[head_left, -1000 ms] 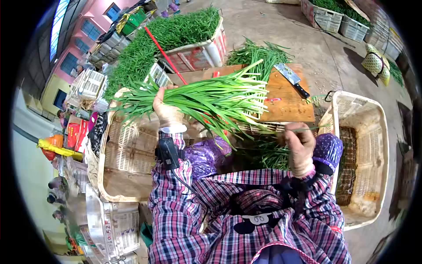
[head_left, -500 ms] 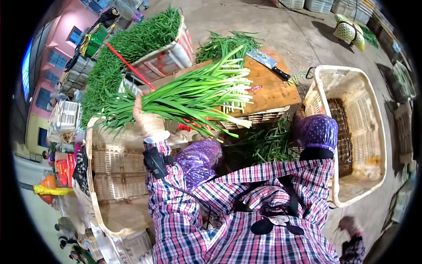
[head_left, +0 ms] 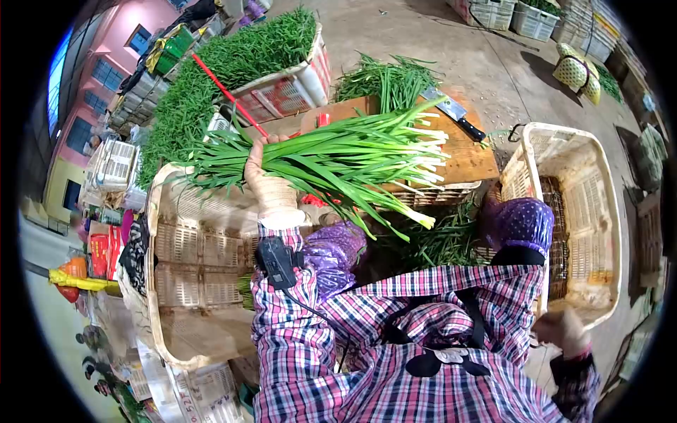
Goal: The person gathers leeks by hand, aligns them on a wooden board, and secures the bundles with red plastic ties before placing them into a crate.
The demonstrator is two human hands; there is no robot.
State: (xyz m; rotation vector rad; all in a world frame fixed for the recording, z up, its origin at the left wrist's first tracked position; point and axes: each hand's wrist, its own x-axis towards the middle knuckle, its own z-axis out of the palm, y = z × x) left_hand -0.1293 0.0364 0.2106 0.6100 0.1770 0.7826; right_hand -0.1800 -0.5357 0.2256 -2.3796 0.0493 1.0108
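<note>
Since a second ago the right hand point(head_left: 564, 331) has dropped from the stalks in front of the chest to beside the hip at the lower right. It is blurred there, and I cannot tell whether its fingers are curled on anything. Further out, the left hand point(head_left: 271, 185) is wrapped tight around a bundle of green onions point(head_left: 352, 158) near the leafy end. It holds the bundle level above the knees, with the pale root ends pointing right over the near edge of the wooden board point(head_left: 469, 161). Loose stalks point(head_left: 437, 243) lie between the knees. A pale basket point(head_left: 169, 282) stands left of the knees and a second basket point(head_left: 596, 211) stands to the right. A cleaver point(head_left: 455, 111) lies on the board's far corner. Beyond it is a heap of greens point(head_left: 388, 76), and farther left a crate point(head_left: 289, 95) piled with greens, with a red stick point(head_left: 226, 90) beside it.
</note>
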